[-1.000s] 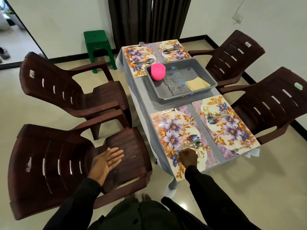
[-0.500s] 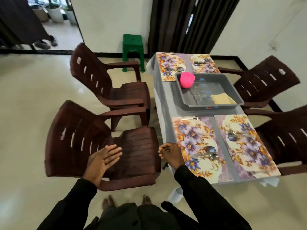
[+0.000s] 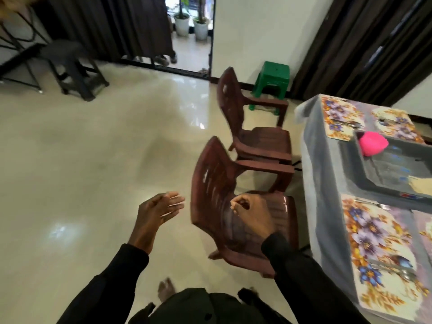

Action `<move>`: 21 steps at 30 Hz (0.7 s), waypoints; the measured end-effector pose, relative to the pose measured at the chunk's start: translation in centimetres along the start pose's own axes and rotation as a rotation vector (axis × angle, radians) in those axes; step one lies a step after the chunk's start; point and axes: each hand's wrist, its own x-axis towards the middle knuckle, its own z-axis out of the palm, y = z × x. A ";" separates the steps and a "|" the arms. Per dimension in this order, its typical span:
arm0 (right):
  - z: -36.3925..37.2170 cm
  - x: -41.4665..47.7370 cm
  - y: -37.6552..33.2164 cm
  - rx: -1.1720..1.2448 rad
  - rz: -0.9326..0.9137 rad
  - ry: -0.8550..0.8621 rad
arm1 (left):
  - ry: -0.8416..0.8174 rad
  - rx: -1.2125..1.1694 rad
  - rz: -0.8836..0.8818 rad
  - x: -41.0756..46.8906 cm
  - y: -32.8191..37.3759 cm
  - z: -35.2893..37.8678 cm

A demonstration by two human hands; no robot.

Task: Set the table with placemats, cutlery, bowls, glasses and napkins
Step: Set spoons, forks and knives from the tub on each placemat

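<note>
My left hand (image 3: 161,209) is open in the air over the floor, fingers straight, holding nothing. My right hand (image 3: 252,213) hovers above the near brown chair (image 3: 210,195) with curled, empty fingers. The table (image 3: 322,183) is at the right edge under a grey cloth. On it, a floral placemat (image 3: 374,242) lies nearest, with cutlery (image 3: 392,270) on top. Another placemat (image 3: 336,118) lies at the far end. Between them stands a grey tray (image 3: 350,155) holding pink bowls (image 3: 373,143), blurred glasses (image 3: 392,164) and a yellow napkin (image 3: 420,183).
A second brown chair (image 3: 233,108) stands beyond the near one, both beside the table. A green stool (image 3: 272,78) is by the wall and a dark stool (image 3: 70,64) at far left. Shiny tiled floor (image 3: 93,160) spreads left, toward a doorway (image 3: 189,31).
The view has swung left, away from the table. My right hand has left the near placemat and cutlery and now hangs over the chair. My left hand stays open.
</note>
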 end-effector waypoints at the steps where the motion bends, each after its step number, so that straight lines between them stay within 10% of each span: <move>1: 1.5 0.7 -1.6 -0.010 -0.028 -0.006 | 0.035 0.007 0.012 0.2 0.7 -2.1; 21: 20.4 18.9 -23.1 -0.237 -0.339 -0.164 | 0.345 0.956 0.415 14.2 9.3 -26.6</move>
